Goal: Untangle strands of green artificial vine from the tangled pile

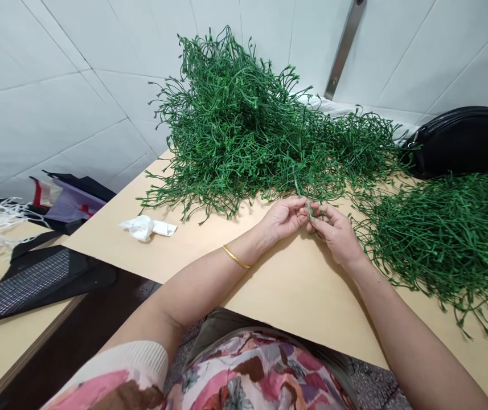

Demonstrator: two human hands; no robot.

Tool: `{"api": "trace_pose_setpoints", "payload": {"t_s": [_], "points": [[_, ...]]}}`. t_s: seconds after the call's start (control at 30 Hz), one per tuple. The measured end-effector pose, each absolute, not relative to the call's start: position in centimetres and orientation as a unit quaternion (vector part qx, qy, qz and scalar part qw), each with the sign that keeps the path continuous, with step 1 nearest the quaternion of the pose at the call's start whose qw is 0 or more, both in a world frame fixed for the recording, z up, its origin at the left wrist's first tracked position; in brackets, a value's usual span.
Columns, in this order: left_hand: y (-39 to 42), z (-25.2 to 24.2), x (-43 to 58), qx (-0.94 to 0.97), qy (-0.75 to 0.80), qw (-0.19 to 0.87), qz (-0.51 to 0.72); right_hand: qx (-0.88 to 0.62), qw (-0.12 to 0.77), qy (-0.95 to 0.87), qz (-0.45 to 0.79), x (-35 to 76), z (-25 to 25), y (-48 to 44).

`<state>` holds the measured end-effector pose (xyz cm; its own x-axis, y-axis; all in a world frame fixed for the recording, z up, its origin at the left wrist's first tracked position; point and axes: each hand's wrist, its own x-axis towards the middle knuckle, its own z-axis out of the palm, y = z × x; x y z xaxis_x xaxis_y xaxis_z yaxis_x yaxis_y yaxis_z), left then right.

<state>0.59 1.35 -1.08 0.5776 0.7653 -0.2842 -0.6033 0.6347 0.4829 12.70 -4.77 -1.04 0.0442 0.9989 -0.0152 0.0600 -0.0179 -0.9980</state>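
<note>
Taking the two hands as the middle of the clock, I see the table [269, 296] run out toward 9 o'clock, where its corner juts beyond a crumpled tissue [143, 228], and its near edge slants past the person's body at 6. Bare wood lies between the forearms toward 6, and more of it between the left wrist and the tissue. From 10 round to 1 the room closes up: a big green pile [235, 125] stands there against the wall [98, 119], its loose ends coming right down to the fingertips. A black bag [466, 139] sits at 2, and a lower pile [448, 228] spreads at 3, just beside the right wrist. Away at 8, over a dark gap, a mesh pouch [34, 279] lies on another tabletop [8, 353]. The left hand [288, 217] has its thumb and fingertips pinched narrowly on a thin green sprig [310, 209], right at the centre. The right hand [337, 230] meets it there, thumb and forefinger closed on the same sprig, the other fingers curled; their exact grip is partly hidden.
</note>
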Motion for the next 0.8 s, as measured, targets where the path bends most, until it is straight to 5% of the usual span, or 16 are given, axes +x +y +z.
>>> {"api": "trace_pose_setpoints", "payload": {"t_s": [0.33,0.5,0.67,0.8], "points": [[1.3,-0.4,1.0,0.263,0.356,0.811,0.383,-0.536,0.349,-0.731,0.235,13.7,-0.5,-5.2],[1.7,0.1,1.5,0.224,0.397,0.775,0.437,-0.363,0.285,-0.841,0.283,12.4,1.5,-7.5],[1.4,-0.6,1.1,0.307,0.338,0.79,0.409,-0.39,0.383,-0.832,0.097,12.9,1.4,-7.2],[1.3,-1.1,0.8,0.353,0.345,0.789,0.366,-0.421,0.375,-0.825,0.035,13.9,0.4,-5.9]]}}
